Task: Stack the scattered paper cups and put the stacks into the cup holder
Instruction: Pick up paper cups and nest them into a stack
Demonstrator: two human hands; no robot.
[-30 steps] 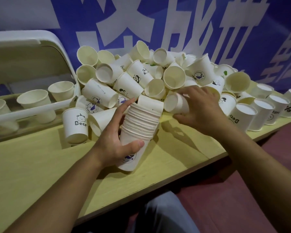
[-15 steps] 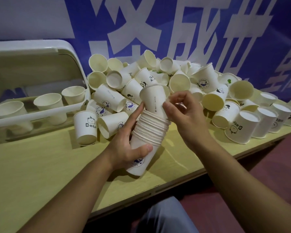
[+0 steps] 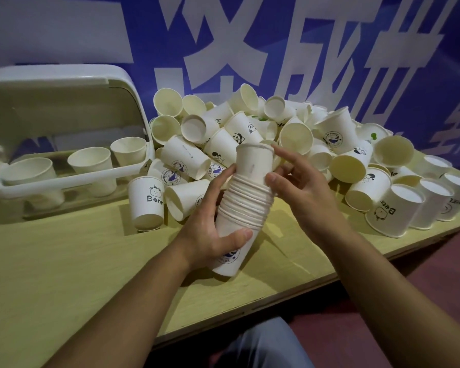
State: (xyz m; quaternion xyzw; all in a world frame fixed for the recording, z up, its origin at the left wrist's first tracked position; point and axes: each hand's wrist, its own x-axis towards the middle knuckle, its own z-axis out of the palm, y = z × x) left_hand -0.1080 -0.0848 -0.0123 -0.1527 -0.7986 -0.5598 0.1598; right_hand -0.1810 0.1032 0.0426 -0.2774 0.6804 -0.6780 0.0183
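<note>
My left hand point(image 3: 210, 235) grips a tilted stack of nested white paper cups point(image 3: 246, 205) around its lower half, just above the table. The newest cup point(image 3: 252, 163) sticks out of the stack's top. My right hand point(image 3: 303, 192) is beside that cup, its thumb and straight fingertips touching the cup's right side and rim. Behind the stack lies a big pile of loose paper cups point(image 3: 223, 144). The white cup holder point(image 3: 64, 179) stands at the left with its lid up and three cups point(image 3: 91, 160) inside.
A cup printed "Bear" point(image 3: 146, 203) stands upside down between the holder and the stack. Several upside-down cups point(image 3: 393, 208) line the right end of the yellow table point(image 3: 64, 261). A blue banner wall rises behind. The table's front edge runs close to my knee.
My right hand carried a loose cup from the pile to the stack and slid it onto the top. Its grip has since loosened to a touch. My left hand kept holding the stack.
</note>
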